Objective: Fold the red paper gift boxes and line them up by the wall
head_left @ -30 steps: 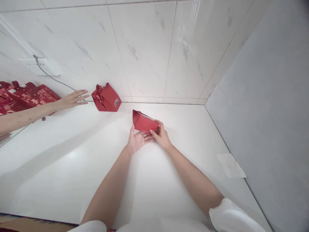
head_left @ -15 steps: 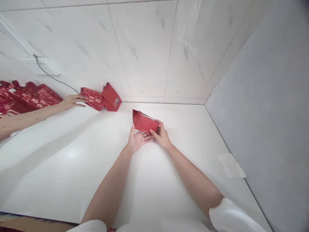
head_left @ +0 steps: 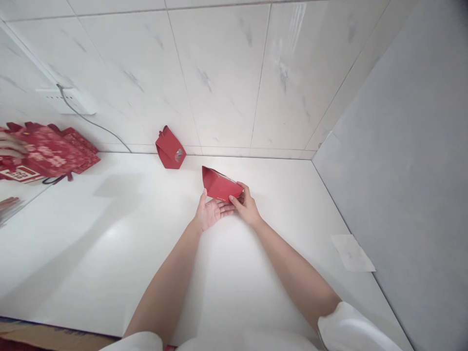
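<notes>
A small red paper box (head_left: 219, 185) sits tilted on the white table (head_left: 109, 243), held between both of my hands. My left hand (head_left: 210, 212) lies palm up under its near edge with the thumb against its left side. My right hand (head_left: 246, 205) pinches the box's right end with thumb and fingers. A second red box (head_left: 170, 147) with a small round window leans against the tiled wall, apart from my hands.
At the far left another person's hand (head_left: 9, 148) holds a patterned red bag (head_left: 47, 153) over a pile of similar bags. A white socket with a grey cable (head_left: 78, 105) is on the wall. A paper scrap (head_left: 353, 252) lies by the grey panel on the right.
The other person's hand took the patterned red bag from beside the windowed box and drew it back to the far left. My hands and the box stayed put.
</notes>
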The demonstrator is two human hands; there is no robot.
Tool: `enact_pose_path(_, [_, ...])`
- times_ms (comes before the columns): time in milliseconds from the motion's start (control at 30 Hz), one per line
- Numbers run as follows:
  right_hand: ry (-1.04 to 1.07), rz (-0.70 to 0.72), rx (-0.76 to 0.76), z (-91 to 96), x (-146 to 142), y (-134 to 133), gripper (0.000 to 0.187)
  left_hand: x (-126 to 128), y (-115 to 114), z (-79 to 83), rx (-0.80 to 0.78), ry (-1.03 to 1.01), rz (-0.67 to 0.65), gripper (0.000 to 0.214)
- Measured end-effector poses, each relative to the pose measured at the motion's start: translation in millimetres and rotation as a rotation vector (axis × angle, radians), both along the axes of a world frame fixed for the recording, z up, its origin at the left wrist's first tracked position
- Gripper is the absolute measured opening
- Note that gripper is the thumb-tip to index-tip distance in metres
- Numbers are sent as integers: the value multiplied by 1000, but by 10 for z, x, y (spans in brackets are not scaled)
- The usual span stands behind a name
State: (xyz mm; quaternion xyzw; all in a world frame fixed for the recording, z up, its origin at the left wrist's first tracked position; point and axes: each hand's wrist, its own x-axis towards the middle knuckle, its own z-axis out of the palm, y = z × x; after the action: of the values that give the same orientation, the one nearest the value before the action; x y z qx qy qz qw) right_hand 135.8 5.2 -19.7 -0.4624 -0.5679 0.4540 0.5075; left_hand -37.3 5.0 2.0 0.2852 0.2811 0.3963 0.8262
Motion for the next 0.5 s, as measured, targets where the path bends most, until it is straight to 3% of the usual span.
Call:
enact_pose_path(200, [35,18,-3,-13,10,6,57,29,-16,-77,137,75,72,56])
enact_pose_path(333, [170,-95,-4,-60,37,42,32,-86,20,-77,289,338,248,54])
enact_pose_path(500, [248,-230,-43,-64,67,44,40,-412,30,53,355,645,529,42])
